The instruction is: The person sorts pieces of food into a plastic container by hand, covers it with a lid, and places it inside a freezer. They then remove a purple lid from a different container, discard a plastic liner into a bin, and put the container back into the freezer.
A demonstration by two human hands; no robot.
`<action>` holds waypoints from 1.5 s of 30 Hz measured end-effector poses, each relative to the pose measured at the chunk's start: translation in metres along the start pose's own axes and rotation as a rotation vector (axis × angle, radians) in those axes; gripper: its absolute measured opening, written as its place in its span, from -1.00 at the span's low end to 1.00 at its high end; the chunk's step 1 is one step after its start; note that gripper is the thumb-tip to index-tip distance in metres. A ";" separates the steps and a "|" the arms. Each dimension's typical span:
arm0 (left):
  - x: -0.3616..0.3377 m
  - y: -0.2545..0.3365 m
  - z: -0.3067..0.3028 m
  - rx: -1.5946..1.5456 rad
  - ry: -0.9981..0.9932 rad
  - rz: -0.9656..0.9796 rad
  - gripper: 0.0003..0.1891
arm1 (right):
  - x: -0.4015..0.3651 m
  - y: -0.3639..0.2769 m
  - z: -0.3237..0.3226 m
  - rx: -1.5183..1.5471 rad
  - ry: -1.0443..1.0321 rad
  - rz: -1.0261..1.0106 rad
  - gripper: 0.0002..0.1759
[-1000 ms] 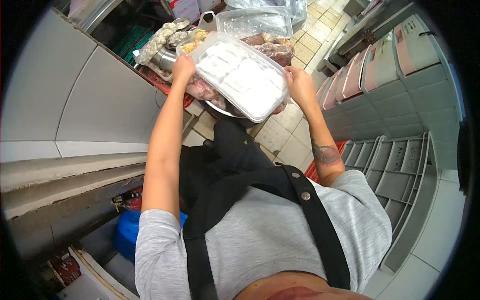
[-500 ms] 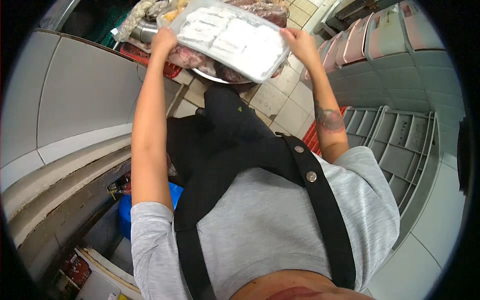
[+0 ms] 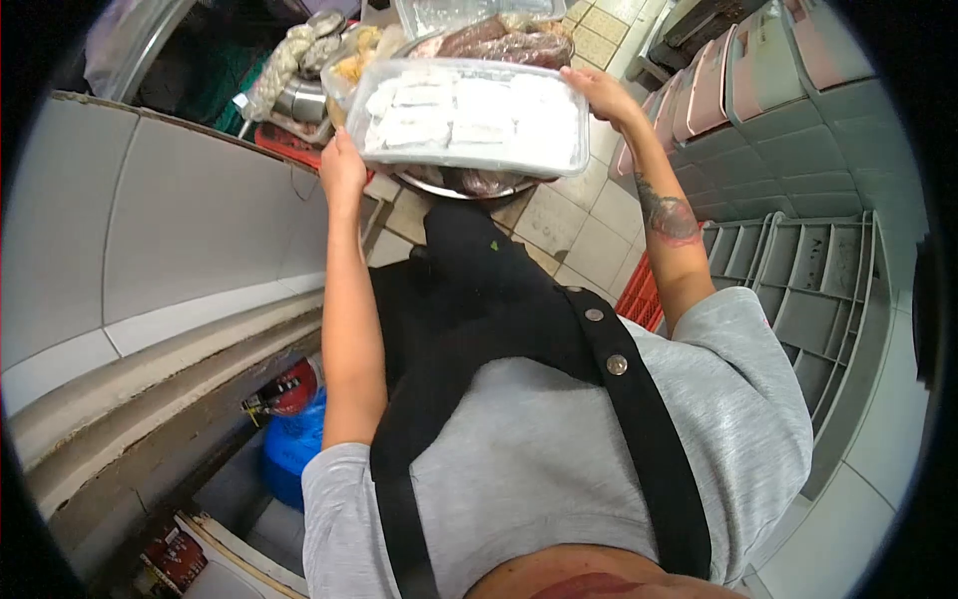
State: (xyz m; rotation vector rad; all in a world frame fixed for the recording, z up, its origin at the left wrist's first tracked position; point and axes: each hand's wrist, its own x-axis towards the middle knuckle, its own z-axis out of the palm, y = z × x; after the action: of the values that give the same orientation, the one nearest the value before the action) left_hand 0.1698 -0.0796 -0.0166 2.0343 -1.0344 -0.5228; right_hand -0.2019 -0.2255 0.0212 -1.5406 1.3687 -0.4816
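Between my hands is a clear plastic container packed with white blocks in rows; what they are I cannot make out. My left hand grips its left end, fingers closed on the edge. At the upper right corner my right hand pinches the rim. Beneath the container shows a round metal basin with dark meat wrapped in plastic, partly hidden. Beyond its upper left corner lies a bag of yellowish food.
A metal canister and a netted string of pale bulbs stand at upper left. Another clear container lies at the top. Lidded pink-and-grey bins line the right, above a grey crate. A blue bag sits lower left.
The container has come slightly down and turned nearer level, both hands still on it. More of the wrapped meat and a second clear container show behind it.
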 end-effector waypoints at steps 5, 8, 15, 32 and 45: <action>0.019 -0.003 -0.011 0.171 -0.187 -0.139 -0.41 | 0.001 0.013 0.007 -0.183 0.350 -0.074 -0.35; 0.038 0.013 -0.027 0.359 -0.355 -0.127 -0.39 | -0.053 0.004 0.024 -0.333 0.814 -0.338 -0.38; 0.131 0.032 0.022 0.117 -0.395 0.088 -0.27 | -0.127 -0.005 0.069 0.236 0.301 0.078 -0.39; 0.156 -0.012 0.057 -0.123 -0.784 -0.157 -0.30 | -0.113 -0.001 0.071 1.003 -0.104 0.327 -0.41; 0.106 0.073 -0.004 -0.759 -0.983 -0.635 -0.24 | -0.116 -0.022 0.084 1.293 0.065 0.324 -0.20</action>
State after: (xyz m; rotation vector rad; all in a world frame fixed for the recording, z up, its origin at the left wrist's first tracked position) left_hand 0.1982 -0.1904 0.0417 1.3131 -0.4763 -2.0253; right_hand -0.1556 -0.0890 0.0379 -0.2454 0.9384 -0.9495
